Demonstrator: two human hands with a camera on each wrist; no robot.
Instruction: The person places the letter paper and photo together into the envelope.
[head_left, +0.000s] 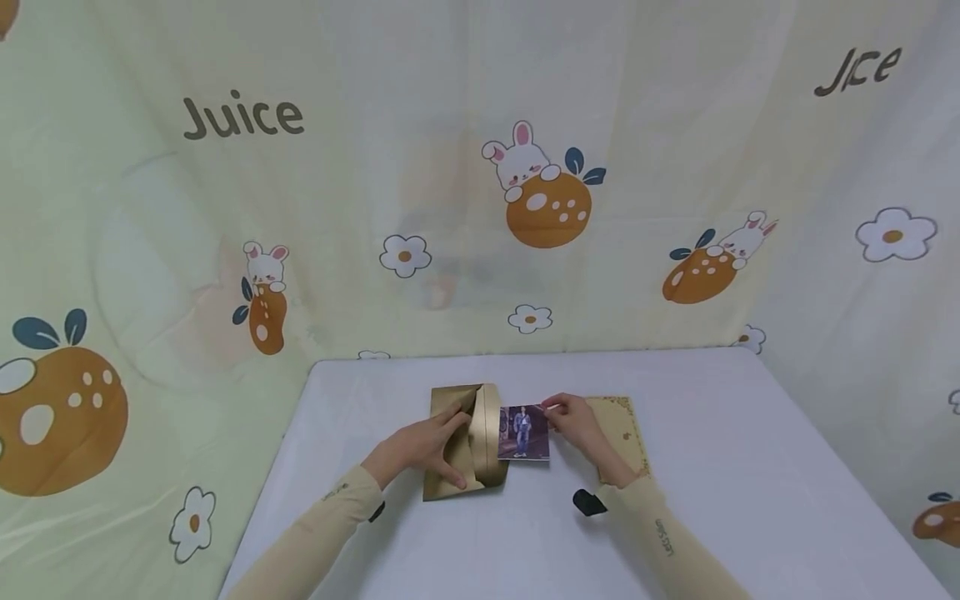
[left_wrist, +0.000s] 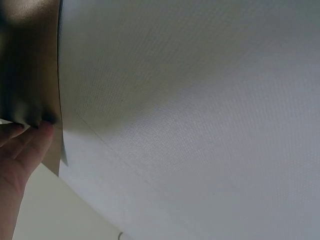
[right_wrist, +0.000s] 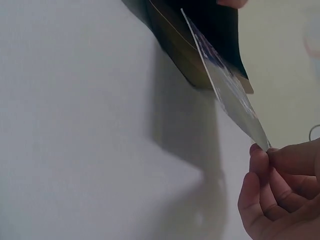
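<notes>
A gold envelope (head_left: 486,442) lies on the white table, its mouth gaping toward the right. My left hand (head_left: 423,446) spreads over it, thumb near the lower edge and fingers at the dark gap by the mouth. In the left wrist view, the fingers (left_wrist: 45,135) touch the gold paper. My right hand (head_left: 577,423) pinches a photo (head_left: 523,433) of a standing person by its upper right corner. The photo's left edge meets the envelope flap in the head view. From the right wrist, the photo (right_wrist: 227,90) appears tilted, its far end overlapping the envelope's dark interior.
A cream card (head_left: 622,429) with an ornate gold border lies partly beneath my right forearm. The white table (head_left: 712,433) spreads around, ending at a curtain (head_left: 345,208) with rabbits, oranges and flowers. A black wrist device (head_left: 588,502) shows by my right sleeve.
</notes>
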